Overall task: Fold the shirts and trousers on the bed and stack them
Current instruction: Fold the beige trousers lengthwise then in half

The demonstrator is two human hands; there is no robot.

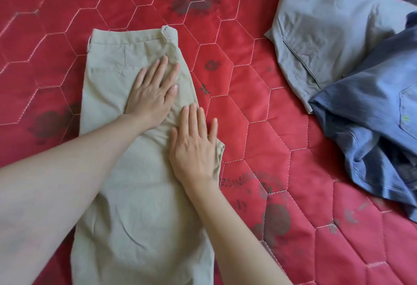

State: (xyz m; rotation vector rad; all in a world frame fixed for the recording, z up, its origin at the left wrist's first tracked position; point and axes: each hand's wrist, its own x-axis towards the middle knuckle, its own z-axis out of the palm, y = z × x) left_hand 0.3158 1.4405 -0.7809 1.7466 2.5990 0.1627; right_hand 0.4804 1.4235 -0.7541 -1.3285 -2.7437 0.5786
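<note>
I see three garments on the bed (259,108), which is covered by a red quilt stitched in hexagons with dark flower prints. One pair of beige trousers (135,183) lies flat in front of me, folded lengthwise, with its waistband at the far end and the legs running out of the lower edge of the view. One back pocket slit shows below the waistband.

My left hand (153,95) lies flat on the seat of the trousers, fingers straight and slightly spread, pressing the cloth and grasping nothing. My right hand (195,147) lies flat just beside it, nearer to me, on the right edge of the trousers at the crotch point; its fingers are straight too, released, with the little finger reaching over the edge onto the quilt. The two hands are close but I cannot tell whether they touch.

Well apart, at the upper right, lie the other two garments: one grey pair of trousers (327,31), loosely laid, and one blue shirt (372,131) with a chest pocket, crumpled and overlapping the grey pair's near end.
</note>
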